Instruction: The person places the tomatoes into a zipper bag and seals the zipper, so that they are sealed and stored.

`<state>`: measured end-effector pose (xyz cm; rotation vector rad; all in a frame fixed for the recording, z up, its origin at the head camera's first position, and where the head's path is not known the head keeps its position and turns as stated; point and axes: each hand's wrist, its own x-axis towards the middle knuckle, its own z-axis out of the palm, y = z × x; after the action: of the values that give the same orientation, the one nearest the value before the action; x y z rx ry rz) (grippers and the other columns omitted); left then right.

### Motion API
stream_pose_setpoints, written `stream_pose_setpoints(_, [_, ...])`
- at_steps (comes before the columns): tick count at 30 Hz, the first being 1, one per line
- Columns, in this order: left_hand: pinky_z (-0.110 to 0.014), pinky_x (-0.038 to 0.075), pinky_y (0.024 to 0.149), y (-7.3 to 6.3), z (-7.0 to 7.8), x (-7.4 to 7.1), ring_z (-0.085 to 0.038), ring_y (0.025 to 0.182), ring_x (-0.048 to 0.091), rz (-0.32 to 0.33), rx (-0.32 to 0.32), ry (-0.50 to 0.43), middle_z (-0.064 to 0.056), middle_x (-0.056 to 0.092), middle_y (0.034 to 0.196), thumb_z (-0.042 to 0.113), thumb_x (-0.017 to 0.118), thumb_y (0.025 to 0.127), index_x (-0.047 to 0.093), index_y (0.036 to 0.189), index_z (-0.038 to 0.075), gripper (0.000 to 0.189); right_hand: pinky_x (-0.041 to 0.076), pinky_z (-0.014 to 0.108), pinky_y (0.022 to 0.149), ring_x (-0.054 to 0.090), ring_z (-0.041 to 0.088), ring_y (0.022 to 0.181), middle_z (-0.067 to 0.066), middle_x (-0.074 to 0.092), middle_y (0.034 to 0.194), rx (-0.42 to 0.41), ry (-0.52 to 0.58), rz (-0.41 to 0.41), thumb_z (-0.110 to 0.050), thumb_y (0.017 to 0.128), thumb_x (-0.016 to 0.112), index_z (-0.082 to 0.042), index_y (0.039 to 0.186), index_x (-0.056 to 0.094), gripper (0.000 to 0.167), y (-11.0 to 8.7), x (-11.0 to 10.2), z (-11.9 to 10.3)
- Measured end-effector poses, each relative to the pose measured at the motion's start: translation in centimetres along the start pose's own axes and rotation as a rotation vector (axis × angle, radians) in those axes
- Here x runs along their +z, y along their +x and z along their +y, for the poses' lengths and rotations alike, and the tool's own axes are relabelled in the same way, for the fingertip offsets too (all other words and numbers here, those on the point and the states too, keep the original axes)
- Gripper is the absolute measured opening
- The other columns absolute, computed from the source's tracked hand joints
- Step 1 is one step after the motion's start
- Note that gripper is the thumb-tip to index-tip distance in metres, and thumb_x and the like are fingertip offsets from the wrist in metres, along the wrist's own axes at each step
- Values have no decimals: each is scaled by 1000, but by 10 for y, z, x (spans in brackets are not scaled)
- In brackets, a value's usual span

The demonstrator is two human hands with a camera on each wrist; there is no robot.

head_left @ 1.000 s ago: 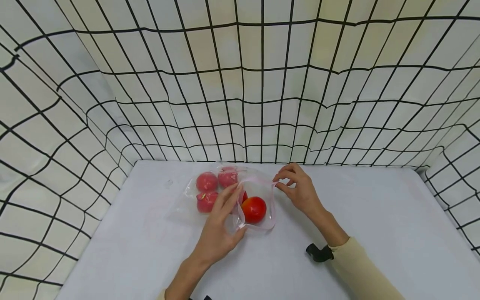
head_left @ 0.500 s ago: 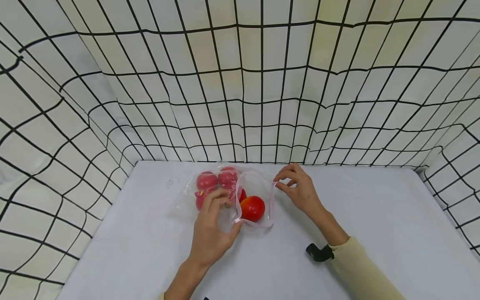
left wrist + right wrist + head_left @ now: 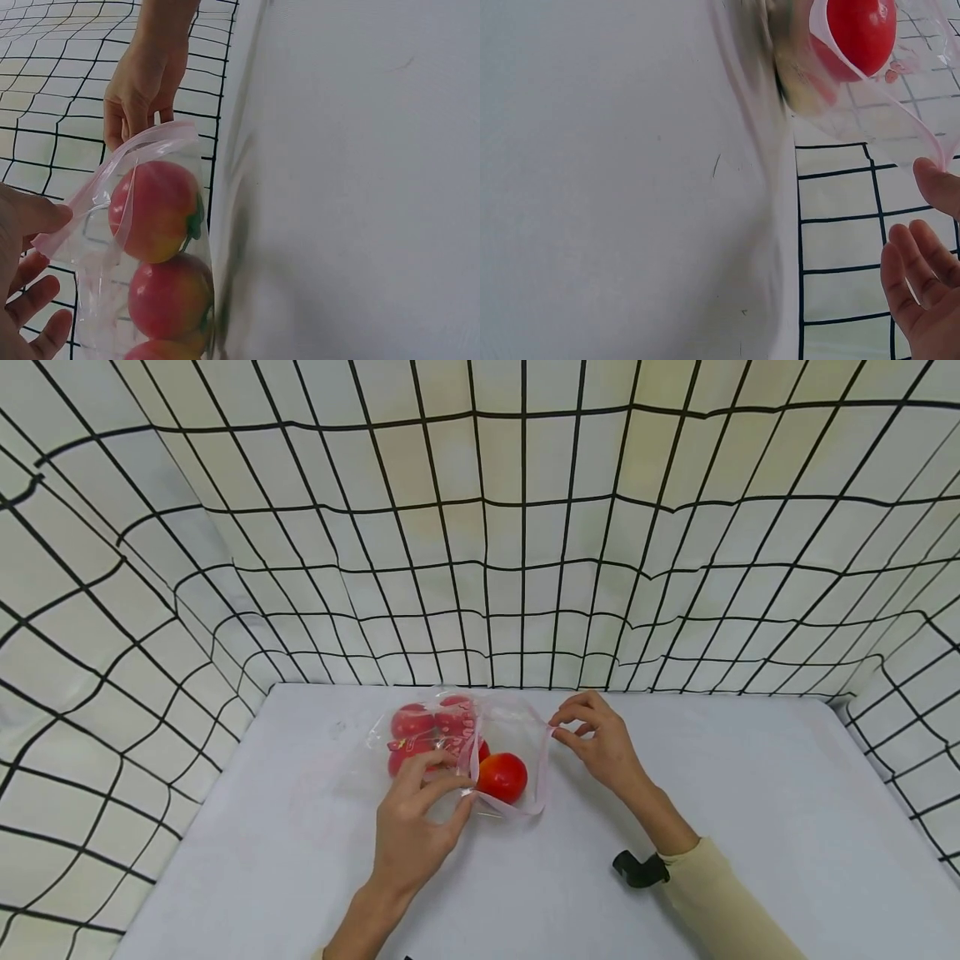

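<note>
A clear plastic zip bag [image 3: 517,718] with a pink-edged mouth lies on the table, holding several red tomatoes. One bright red tomato [image 3: 502,777] sits just inside the parted mouth, and the others [image 3: 412,721] lie deeper in, to the left. My left hand [image 3: 416,827] pinches the near left corner of the mouth between thumb and finger; in the left wrist view its thumb [image 3: 45,216] presses on the pink strip. At the opposite corner my right hand [image 3: 596,739] pinches the pink edge, its remaining fingers curled loosely in the right wrist view.
A white table [image 3: 750,793] spreads under the bag. Black netting [image 3: 525,568] over pale sheeting rises behind the table and along both sides. A black wrist-worn piece [image 3: 639,868] sits by the right sleeve [image 3: 723,893].
My left hand slid a little left and toward me along the bag's mouth, and its fingers closed from spread to a pinch at the near corner. The right hand stays put.
</note>
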<state>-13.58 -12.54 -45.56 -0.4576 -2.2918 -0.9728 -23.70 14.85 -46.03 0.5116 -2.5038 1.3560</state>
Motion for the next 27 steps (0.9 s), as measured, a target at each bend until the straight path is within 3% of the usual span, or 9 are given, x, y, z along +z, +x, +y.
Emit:
stream_pose_setpoints(7, [-1,44,103,3,1,-8,-13,107,68,-18,-13,-5,1,72,112,12,91,80,81,106,12,28,57,22,77,65,20,94,3,70,102,12,17,34,-5,89,81,-13,97,80,11,-1,-7,5])
stream_pose_setpoints(14, [-20,63,83,4,-2,-16,-8,95,68,-52,-45,41,4,73,107,10,88,82,72,111,13,33,57,17,77,65,9,90,2,73,97,1,9,63,-7,89,81,-13,96,79,10,-2,-11,12])
stream_pose_setpoints(19, [-26,64,74,3,-4,-14,-6,90,65,-51,-66,19,3,72,104,7,89,81,71,113,12,37,56,15,77,64,4,87,1,75,94,-4,8,72,-7,89,81,-14,97,77,11,-4,-12,14])
stream_pose_setpoints(27, [-25,62,73,3,-4,-14,-3,88,58,-60,-72,27,3,67,103,9,85,86,75,112,12,28,58,14,82,72,12,91,5,77,105,-42,112,61,-4,90,80,-12,98,77,12,-6,-15,15])
